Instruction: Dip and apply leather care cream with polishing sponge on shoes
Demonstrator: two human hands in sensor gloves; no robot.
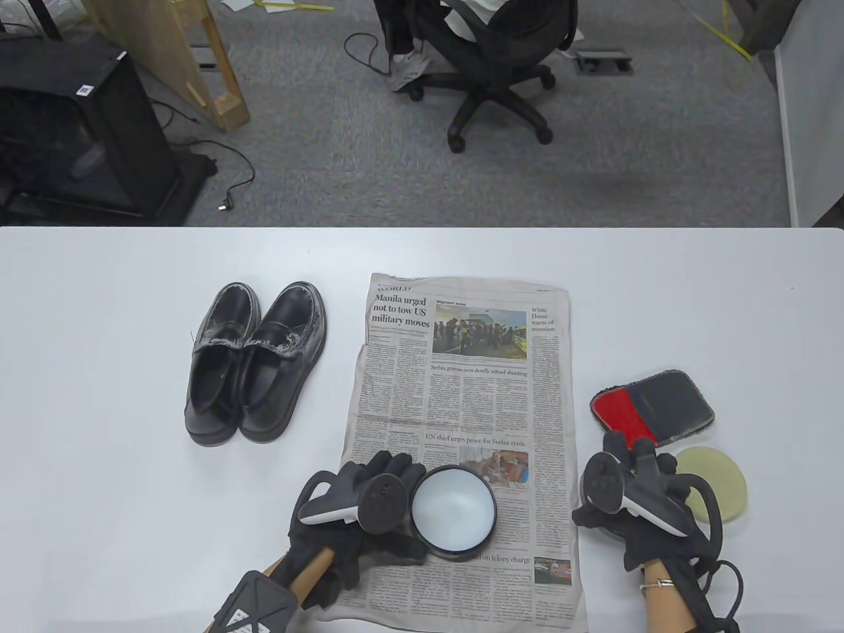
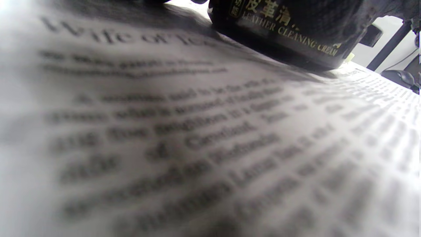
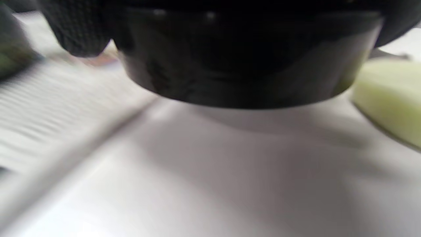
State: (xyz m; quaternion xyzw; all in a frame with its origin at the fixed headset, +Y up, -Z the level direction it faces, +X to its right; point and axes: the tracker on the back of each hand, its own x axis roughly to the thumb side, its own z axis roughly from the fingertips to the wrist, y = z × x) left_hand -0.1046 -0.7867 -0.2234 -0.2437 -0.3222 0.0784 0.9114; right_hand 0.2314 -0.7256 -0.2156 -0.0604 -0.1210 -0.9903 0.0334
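An open black jar of leather cleaning cream (image 1: 453,511) stands on the newspaper (image 1: 461,395), white cream showing inside. My left hand (image 1: 395,511) grips its left side. In the left wrist view the jar's gold label (image 2: 286,33) sits at the top, on the paper (image 2: 197,148). My right hand (image 1: 620,488) is right of the newspaper and holds the black lid (image 3: 243,65) low over the white table; the fingers (image 3: 79,33) curl round its rim. The round pale-yellow sponge (image 1: 719,484) (image 3: 388,95) lies just right of that hand. The pair of black leather shoes (image 1: 254,362) stands left of the newspaper.
A red and dark polishing mitt (image 1: 653,409) lies behind the sponge. The table's far edge (image 1: 422,229) runs across the view; beyond it are an office chair (image 1: 494,79) and a black case (image 1: 86,125) on the floor.
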